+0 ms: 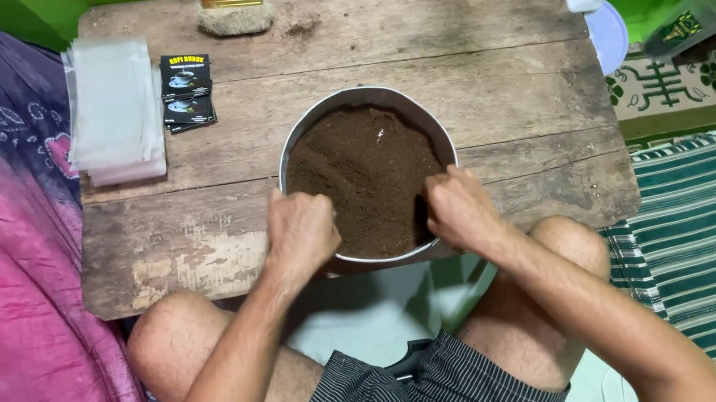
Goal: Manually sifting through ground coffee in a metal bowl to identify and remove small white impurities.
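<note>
The round metal basin of dark brown ground powder sits at the middle of the wooden worktop, its near rim right at the worktop's front edge, straight ahead of me between my knees. My left hand curls over the near-left rim, fingers bent inward and touching the powder; whether they pinch any of it I cannot tell. My right hand is closed in a loose fist at the near-right rim, knuckles pressed into the powder's edge. Both hands are equally close, one at each side of the basin. Well off to the left lie a stack of clear plastic pouches and small black sachets; a brush rests at the far edge.
</note>
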